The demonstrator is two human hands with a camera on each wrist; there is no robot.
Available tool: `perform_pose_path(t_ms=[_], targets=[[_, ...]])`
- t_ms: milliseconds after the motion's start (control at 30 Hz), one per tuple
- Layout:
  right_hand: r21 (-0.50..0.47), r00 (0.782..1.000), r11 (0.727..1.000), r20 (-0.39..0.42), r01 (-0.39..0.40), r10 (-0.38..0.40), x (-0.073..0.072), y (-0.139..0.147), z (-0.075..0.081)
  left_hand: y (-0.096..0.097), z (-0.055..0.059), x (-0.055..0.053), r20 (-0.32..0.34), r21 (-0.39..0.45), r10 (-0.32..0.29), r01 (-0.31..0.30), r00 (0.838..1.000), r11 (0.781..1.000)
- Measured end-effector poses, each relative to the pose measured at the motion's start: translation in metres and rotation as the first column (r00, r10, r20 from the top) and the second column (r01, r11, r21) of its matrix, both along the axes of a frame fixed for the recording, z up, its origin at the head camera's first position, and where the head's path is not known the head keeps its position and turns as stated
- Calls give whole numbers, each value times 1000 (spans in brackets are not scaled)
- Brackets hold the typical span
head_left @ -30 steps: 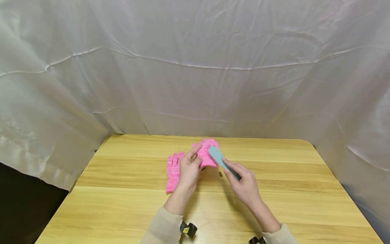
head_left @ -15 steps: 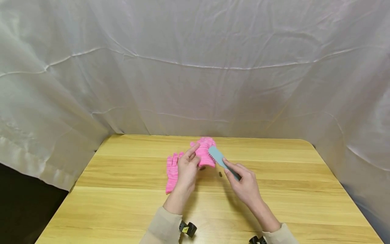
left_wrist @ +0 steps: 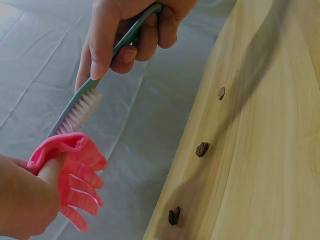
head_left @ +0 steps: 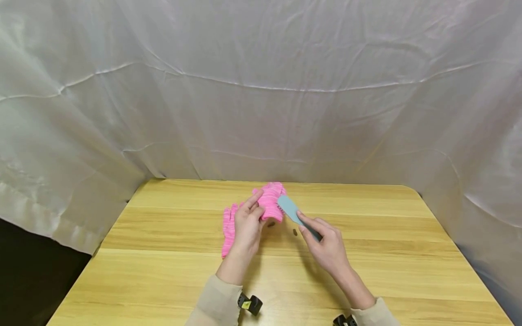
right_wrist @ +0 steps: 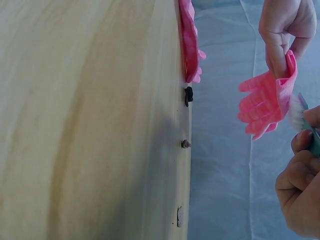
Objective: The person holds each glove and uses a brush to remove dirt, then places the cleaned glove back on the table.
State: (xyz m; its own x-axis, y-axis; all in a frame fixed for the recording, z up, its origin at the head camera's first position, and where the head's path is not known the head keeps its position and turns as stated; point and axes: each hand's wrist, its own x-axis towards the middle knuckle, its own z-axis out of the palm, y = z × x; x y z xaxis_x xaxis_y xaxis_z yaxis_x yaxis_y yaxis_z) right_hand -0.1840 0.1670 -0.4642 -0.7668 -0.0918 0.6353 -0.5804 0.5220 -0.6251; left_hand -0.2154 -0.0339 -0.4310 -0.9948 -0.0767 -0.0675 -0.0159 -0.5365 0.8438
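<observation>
A pink knit glove (head_left: 270, 202) hangs from my left hand (head_left: 248, 226), which grips it at the cuff with fingers tucked inside the opening. My right hand (head_left: 325, 242) holds a blue-green brush (head_left: 288, 207) by its handle. Its pale bristles (left_wrist: 80, 112) face the glove and sit right at the cuff in the left wrist view. Both glove and brush are raised above the table. A second pink glove (head_left: 229, 231) lies flat on the wood, partly covered by my left hand in the head view.
Several small dark brown lumps lie on the wooden table (head_left: 387, 253), among them one lump (left_wrist: 202, 149) in the middle and another lump (left_wrist: 174, 216) nearer the lying glove. A grey-white curtain (head_left: 261, 127) stands behind and along the sides of the table.
My left hand and the held glove have shifted a little to the left, covering more of the lying glove and uncovering a dark lump. The brush has barely moved.
</observation>
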Motion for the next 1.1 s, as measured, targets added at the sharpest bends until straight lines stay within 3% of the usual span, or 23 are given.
perform_pose_path(t_ms=[400,667,1100], targets=[[5,1000,1000,-6,-5,5,-1,0,-1,-4,3,-2,25,59,7,-8,1000,998],[-5,1000,1000,12,-11,11,0,0,-2,-7,1,-3,-1,62,5,-5,1000,998],[-34,999,999,52,-7,9,1,3,1,-10,3,-5,0,55,61,-61,998,997]])
